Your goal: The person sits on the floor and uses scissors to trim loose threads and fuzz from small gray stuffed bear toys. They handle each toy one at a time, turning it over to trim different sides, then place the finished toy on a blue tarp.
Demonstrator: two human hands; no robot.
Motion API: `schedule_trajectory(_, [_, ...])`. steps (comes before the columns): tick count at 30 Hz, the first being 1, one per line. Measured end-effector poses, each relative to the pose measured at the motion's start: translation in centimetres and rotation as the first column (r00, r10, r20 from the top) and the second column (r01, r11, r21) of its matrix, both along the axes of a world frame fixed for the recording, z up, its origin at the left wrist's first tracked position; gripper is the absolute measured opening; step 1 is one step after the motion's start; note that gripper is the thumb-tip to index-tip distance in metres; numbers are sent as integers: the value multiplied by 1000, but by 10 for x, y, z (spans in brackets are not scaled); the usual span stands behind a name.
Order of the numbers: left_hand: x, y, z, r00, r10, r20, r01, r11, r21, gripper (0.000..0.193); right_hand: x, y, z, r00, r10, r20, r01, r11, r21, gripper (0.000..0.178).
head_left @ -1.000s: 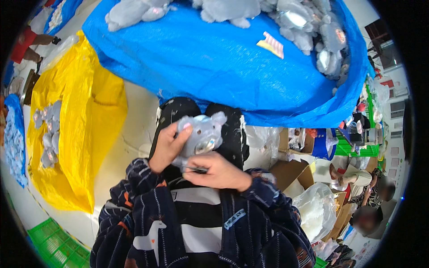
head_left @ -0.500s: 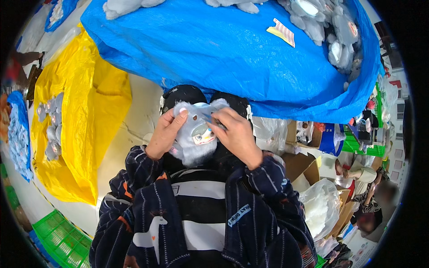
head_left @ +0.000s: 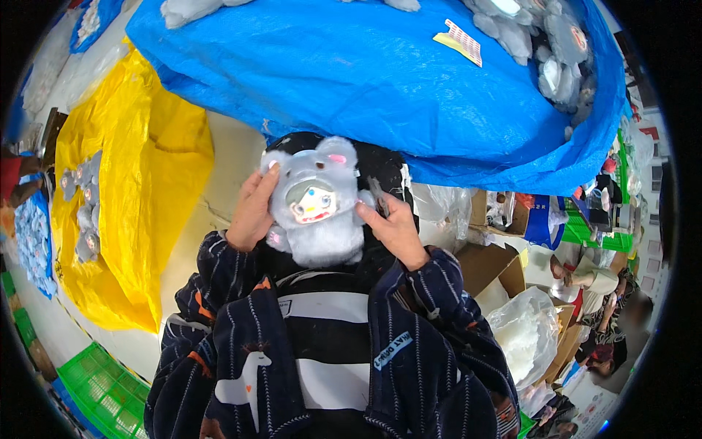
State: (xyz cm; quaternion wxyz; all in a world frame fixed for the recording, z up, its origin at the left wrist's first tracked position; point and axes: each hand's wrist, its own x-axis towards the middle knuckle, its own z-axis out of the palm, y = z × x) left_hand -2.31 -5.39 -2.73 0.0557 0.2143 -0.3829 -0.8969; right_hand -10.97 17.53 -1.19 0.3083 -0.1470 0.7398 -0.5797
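In front of you, the big blue sheet (head_left: pixel 351 80) spreads out, with grey plush toys (head_left: pixel 567 47) heaped near its far right corner and more along its far edge. To your left lies the yellow sheet (head_left: pixel 172 146), smaller, with a cluster of grey pieces (head_left: pixel 88 208) toward its left edge. A green crate (head_left: pixel 102 384) sits on the floor at your lower left; on your right are an open cardboard box (head_left: pixel 479 267) and, just beside it, a clear plastic bag (head_left: pixel 523 336) with white stuff in it. The grey bear (head_left: pixel 325 238) is over your lap (head_left: pixel 386 162), face up, its ears toward the blue sheet's near edge. Your left hand (head_left: pixel 252 208) is closed on the left side of its head, thumb on the fur; your right hand (head_left: pixel 395 230) is narrow at the bear's right side, thumb at its arm, holding a slim tool (head_left: pixel 376 190) too blurred to identify. A patterned scrap (head_left: pixel 459 42) lies near the blue sheet's far edge, right of its middle.
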Motion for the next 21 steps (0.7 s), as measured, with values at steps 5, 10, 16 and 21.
schedule_trajectory(5, [19,-8,13,999,-50,15,51,905,-423,33,-1,8,-12,977,-99,191,99,995,12,25])
schedule_trajectory(10, [66,21,10,973,-189,136,232,821,-521,39,-2,12,-13,989,-36,141,15,989,146,27])
schedule_trajectory(16, [65,22,-1,981,-152,121,187,909,-372,32,12,-5,25,790,-27,-612,60,998,34,31])
schedule_trajectory(21, [54,32,5,988,-141,63,154,889,-432,27,43,-39,53,500,345,-795,-195,939,284,38])
